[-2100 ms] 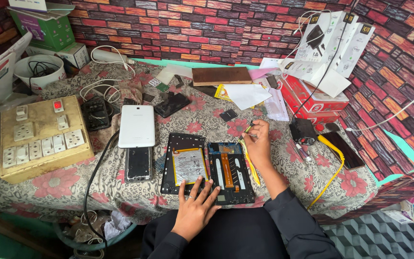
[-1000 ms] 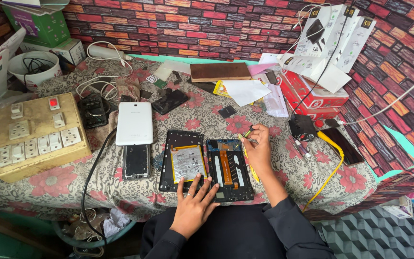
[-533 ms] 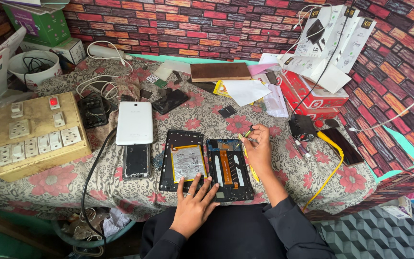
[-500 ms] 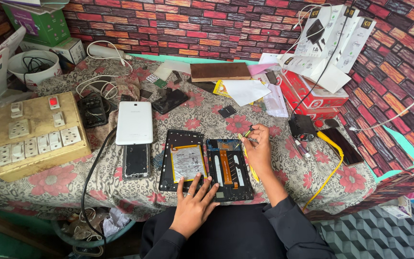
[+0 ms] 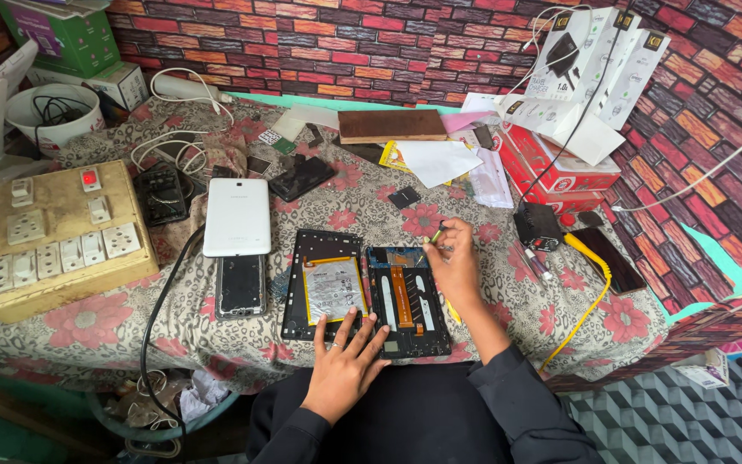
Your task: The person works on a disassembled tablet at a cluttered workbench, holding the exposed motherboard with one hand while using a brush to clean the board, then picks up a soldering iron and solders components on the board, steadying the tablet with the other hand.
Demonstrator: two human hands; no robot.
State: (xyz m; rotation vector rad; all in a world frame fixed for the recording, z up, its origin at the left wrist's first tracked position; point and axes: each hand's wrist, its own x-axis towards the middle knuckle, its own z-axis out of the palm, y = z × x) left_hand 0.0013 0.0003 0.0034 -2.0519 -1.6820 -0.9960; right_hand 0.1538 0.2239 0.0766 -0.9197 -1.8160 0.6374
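An opened tablet lies on the floral cloth in front of me, its silver battery and orange ribbon cables exposed. My left hand rests flat with fingers spread on the tablet's near edge, holding it down. My right hand is at the tablet's far right corner, fingers pinched on a small yellow-green tool whose tip points at the board.
A white tablet back cover and a black phone lie left of the tablet. A wooden switch and socket board sits at far left. Red boxes, papers, a black adapter and a yellow cable crowd the right.
Both hands stay where they were on the tablet; only the camera view shifted slightly.
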